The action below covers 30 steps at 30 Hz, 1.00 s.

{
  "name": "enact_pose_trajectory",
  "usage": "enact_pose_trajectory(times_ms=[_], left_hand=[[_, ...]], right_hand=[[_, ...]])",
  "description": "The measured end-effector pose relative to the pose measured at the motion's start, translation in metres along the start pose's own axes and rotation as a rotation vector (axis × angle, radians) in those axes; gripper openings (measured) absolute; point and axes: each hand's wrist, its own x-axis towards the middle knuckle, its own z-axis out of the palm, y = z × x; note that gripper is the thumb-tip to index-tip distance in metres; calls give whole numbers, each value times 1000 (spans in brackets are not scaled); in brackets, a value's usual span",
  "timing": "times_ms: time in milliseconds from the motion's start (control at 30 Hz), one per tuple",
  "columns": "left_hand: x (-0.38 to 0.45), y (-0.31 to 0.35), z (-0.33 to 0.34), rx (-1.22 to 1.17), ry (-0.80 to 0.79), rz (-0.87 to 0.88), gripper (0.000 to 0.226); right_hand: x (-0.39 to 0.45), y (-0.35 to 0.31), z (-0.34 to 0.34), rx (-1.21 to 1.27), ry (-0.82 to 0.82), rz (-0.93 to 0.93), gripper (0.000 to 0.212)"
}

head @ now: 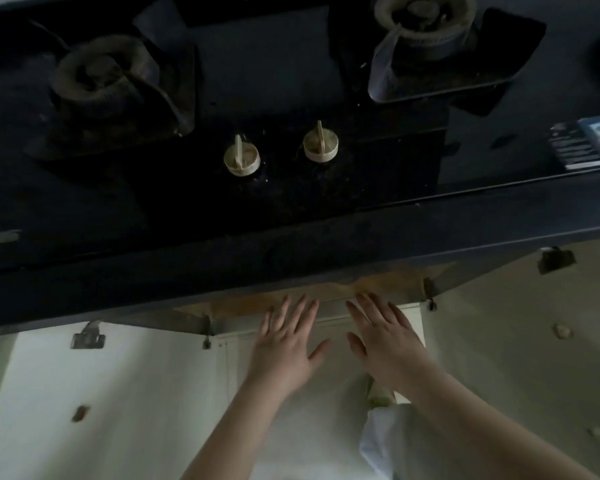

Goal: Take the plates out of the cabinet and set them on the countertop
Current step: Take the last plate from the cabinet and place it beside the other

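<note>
Nearest to the camera are two bare forearms, which reach forward from the bottom edge, with a piece of white cloth (381,441) under the right one. The left hand (284,344) and the right hand (385,337) are side by side, a little apart, both with straight, spread fingers and palms down; they hold nothing. Their fingertips lie at the top of the pale cabinet (229,344), just under the front edge of the dark tabletop (291,258). Whether they touch the cabinet front cannot be told. To both sides, the open cabinet doors (118,393) are seen with metal hinges near their tops. No plates are visible; the inside of the cabinet is hidden from this view. On the tabletop sits a black gas stove (291,81) with two burners and two pale round knobs (241,160) in the middle. At the right edge lies a small dark box (584,142) with printing on it.
</note>
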Motion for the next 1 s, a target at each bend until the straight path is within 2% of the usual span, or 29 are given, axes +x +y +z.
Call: enact_pose_trajectory(times_ms=[100,200,267,367,467,500,600,700,833,933,1000], left_hand=[[32,-13,30,-2,79,7,79],[62,-24,70,3,140,51,74],[84,-29,98,11,109,72,69],[114,-37,134,11,178,112,65],[146,-50,170,2,196,100,70],[156,-53,179,19,207,99,71],[185,-63,202,91,240,117,74],[211,-69,218,102,242,106,82],[240,-70,235,59,181,89,68],[253,-71,243,54,195,76,67],[256,-72,246,72,193,65,67]], right_hand=[[28,24,33,-61,57,24,61],[54,44,65,-81,47,17,59],[72,57,87,-80,51,-12,67],[100,77,112,-50,46,-13,86],[124,87,132,-122,69,-47,91],[132,91,139,-153,56,-63,88],[159,101,164,-237,34,-70,63],[187,113,188,-237,105,-24,69],[212,124,222,-189,169,-21,77],[219,130,238,-160,179,4,60],[221,136,240,-181,182,17,57]])
